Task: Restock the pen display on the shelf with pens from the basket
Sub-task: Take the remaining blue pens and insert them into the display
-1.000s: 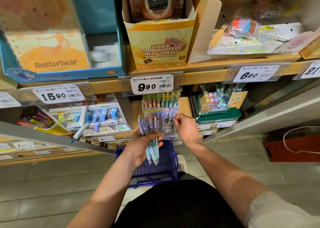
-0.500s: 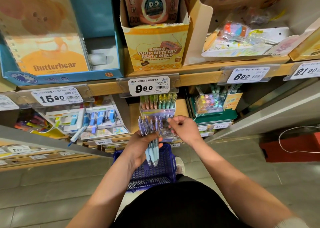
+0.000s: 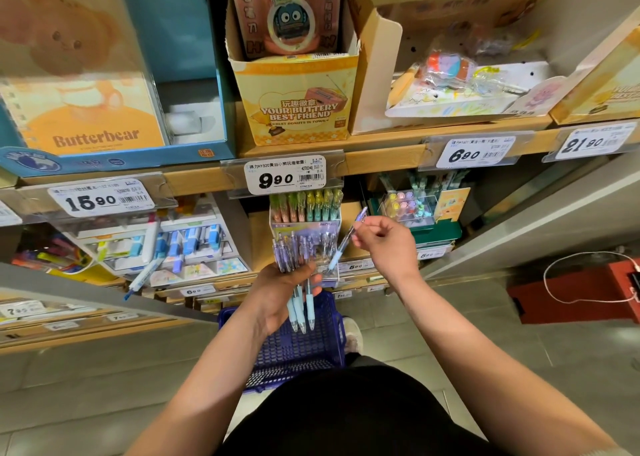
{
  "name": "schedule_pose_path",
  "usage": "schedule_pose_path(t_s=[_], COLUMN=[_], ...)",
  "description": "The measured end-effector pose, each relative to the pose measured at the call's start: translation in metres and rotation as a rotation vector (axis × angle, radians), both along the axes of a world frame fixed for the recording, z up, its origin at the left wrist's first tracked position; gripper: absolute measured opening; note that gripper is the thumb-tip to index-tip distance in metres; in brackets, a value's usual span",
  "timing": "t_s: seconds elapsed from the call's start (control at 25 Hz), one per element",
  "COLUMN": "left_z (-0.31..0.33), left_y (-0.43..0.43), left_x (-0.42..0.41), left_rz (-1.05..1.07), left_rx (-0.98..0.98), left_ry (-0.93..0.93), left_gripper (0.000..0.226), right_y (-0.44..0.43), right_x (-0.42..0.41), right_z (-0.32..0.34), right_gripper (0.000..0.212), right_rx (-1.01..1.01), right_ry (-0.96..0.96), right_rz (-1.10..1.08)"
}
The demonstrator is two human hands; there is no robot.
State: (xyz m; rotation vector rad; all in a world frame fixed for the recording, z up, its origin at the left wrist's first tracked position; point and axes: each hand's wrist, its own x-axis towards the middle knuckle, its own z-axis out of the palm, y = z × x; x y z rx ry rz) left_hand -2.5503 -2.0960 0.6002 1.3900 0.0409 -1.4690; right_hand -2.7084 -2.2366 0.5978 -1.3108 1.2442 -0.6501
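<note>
9.90 price tag overhangs pen display top. Left hand with pen bunch fronts it. Bare shelf on either side.

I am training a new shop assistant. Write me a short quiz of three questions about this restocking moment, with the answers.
1. True or false: the right hand pinches a single pen.
2. Which price tag hangs just above the pen display? A 15.90, B 9.90, C 6.90.
3. Fill in: the left hand grips a bundle of pens over the blue ____.
Key: 1 true; 2 B; 3 basket.
</note>
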Motion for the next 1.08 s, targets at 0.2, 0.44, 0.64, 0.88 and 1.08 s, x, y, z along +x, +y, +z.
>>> schedule_pose_path(t_s=[0.2, 0.44, 0.64, 0.88, 1.08], left_z=[-0.001, -0.006, -0.01, -0.008, -0.006], left_y=[0.003, 0.008, 0.013, 0.013, 0.015], left_x=[0.0, 0.005, 0.009, 0.011, 0.013], left_rz=[0.026, 0.044, 0.086, 0.077, 0.077], left_rx=[-0.02, -0.012, -0.007, -0.003, 0.003], left_ry=[-0.002, 0.016, 0.055, 0.055, 0.05], left_gripper=[0.018, 0.025, 0.028, 0.027, 0.028], right_y=[0.007, 0.019, 0.02, 0.021, 0.022], right_x=[0.008, 0.022, 0.028, 0.036, 0.033], right_z=[-0.021, -0.045, -0.051, -0.056, -0.07], right_gripper=[0.009, 0.016, 0.017, 0.014, 0.009], right_rx=[-0.329, -0.417, -0.469, -0.47, -0.393], right_ry=[0.2, 0.275, 0.315, 0.326, 0.45], right_rz=[0.05, 0.167, 0.229, 0.217, 0.265])
